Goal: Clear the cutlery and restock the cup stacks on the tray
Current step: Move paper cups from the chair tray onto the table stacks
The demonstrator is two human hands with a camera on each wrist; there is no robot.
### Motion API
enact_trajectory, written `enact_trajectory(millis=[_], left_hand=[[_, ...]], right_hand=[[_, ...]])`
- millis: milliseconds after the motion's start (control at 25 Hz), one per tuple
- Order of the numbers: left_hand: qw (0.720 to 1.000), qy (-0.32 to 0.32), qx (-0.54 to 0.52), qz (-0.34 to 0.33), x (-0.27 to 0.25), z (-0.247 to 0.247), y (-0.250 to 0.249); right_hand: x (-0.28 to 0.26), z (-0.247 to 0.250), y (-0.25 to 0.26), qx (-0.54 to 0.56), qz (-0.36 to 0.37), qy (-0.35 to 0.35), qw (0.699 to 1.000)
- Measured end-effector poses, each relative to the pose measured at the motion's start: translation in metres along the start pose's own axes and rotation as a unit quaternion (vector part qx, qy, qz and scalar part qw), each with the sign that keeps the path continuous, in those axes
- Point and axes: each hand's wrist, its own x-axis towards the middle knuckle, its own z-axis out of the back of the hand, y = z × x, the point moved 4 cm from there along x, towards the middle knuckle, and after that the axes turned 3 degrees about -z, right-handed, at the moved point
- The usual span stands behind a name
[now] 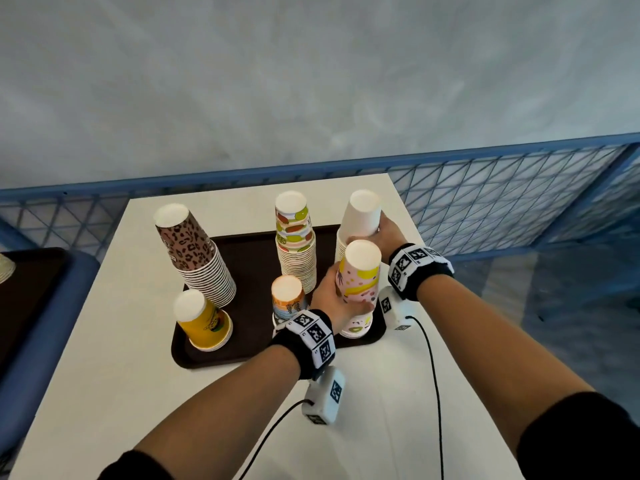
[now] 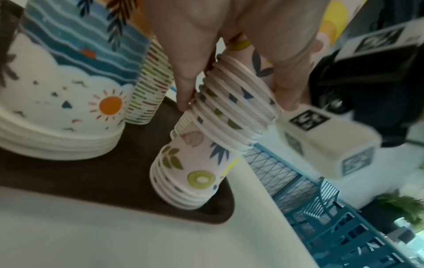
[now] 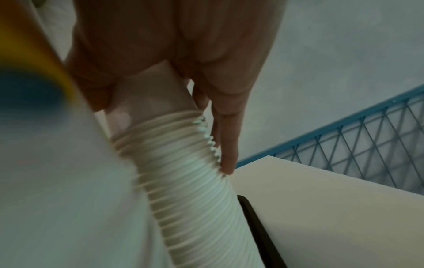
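A dark brown tray point(image 1: 252, 258) on a white table carries several upside-down paper cup stacks. My left hand point(image 1: 332, 296) grips a pink fruit-patterned bunch of cups point(image 1: 358, 275), with thumb and fingers point(image 2: 286, 72) curled round it. The bunch point(image 2: 236, 108) sits tilted on top of a short matching stack point(image 2: 190, 174) at the tray's near right corner. My right hand point(image 1: 388, 230) is wrapped round the top of the tall white stack point(image 1: 362, 213) at the back right. Its fingers point(image 3: 227, 145) lie along the stack's rims point(image 3: 183, 163). No cutlery is in view.
Also on the tray are a leopard-print stack point(image 1: 197, 254), a fruit-print stack point(image 1: 294, 244), a short sea-and-sun stack point(image 1: 287, 299) and a yellow stack point(image 1: 204, 323). A blue mesh fence point(image 1: 485, 188) runs behind the table. Another dark tray point(image 1: 27, 289) lies at the left.
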Motion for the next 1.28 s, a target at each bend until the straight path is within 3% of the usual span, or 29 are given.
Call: enact_trajectory(millis=[160,360,520,640,840,1040,1280], left_hand=[[0.995,0.002,0.073,0.065,0.004,-0.004,0.022],[0.993,-0.011,0.082,0.079,0.002,-0.007,0.018],[0.975,0.049,0.162,0.145,-0.006,-0.004,0.012],[0.958,0.081,0.239,0.134,-0.017,0.005,0.003],[0.964,0.121,0.188,0.147,-0.047,0.023,0.012],[0.971,0.115,0.153,0.141,-0.080,0.059,0.024],[0.983,0.074,0.098,0.134,-0.130,0.154,0.052]], right_hand=[[0.002,0.002,-0.003,-0.063,-0.003,0.002,0.998],[-0.003,-0.004,-0.002,-0.056,-0.007,-0.024,0.998],[-0.011,-0.002,-0.017,-0.096,-0.044,-0.007,0.994],[-0.024,0.008,-0.031,-0.077,-0.055,-0.015,0.995],[-0.076,0.018,-0.067,-0.119,-0.077,-0.073,0.987],[-0.142,-0.028,-0.093,-0.193,-0.110,0.012,0.975],[-0.183,-0.166,-0.043,-0.257,-0.039,0.200,0.945]])
